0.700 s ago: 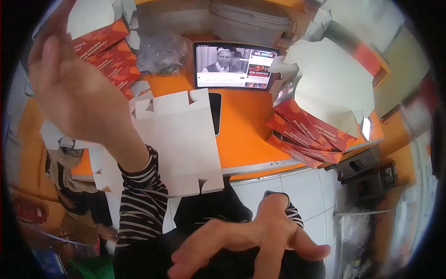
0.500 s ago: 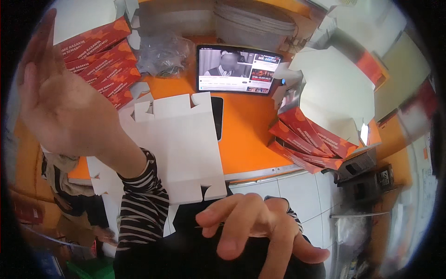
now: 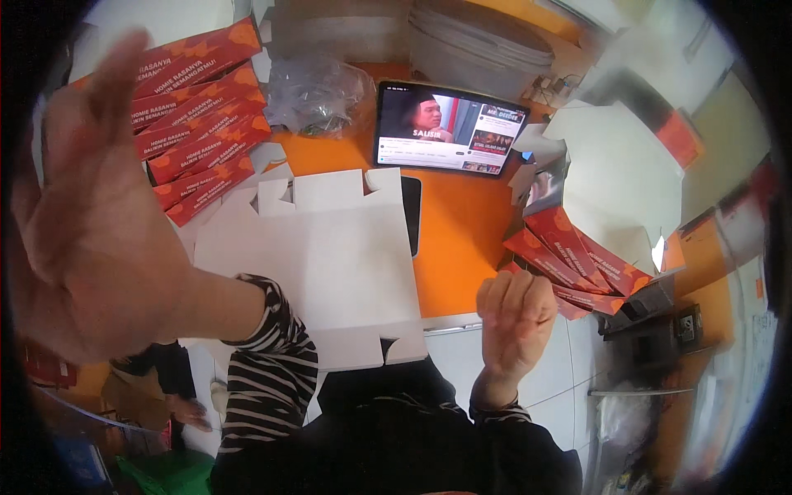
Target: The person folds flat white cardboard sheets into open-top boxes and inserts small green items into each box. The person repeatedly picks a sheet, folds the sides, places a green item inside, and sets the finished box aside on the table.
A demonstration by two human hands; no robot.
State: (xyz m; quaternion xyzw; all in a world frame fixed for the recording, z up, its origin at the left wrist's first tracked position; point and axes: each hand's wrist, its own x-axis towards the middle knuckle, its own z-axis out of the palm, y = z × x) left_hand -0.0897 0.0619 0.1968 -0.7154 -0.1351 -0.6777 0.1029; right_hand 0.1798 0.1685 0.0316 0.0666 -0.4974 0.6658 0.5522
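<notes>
My left hand (image 3: 103,223) is raised close in at the left, its fingers stretched out and nothing in it; the near part is blurred. Below and right of it, a flat white cardboard box blank (image 3: 330,272) with cut tabs lies over the front edge of the orange table (image 3: 458,239). My right hand (image 3: 517,322) hangs by that edge, right of the blank, fingers curled into a fist with no object showing. Just beyond it is a fanned stack of red-and-white box blanks (image 3: 569,256). Another red-edged stack (image 3: 202,107) sits behind my left hand.
A tablet (image 3: 450,128) playing a video leans at the back. Partly under the blank lies a dark phone (image 3: 414,214). Clear plastic bags (image 3: 318,95) and a grey bucket (image 3: 478,54) stand behind. Another person's hand (image 3: 190,412) shows at lower left; dark boxes (image 3: 652,318) sit at the right.
My right hand has moved up and away from me to the table edge, its spread fingers now curled. My left hand has come closer and looks larger. The view has shifted slightly left.
</notes>
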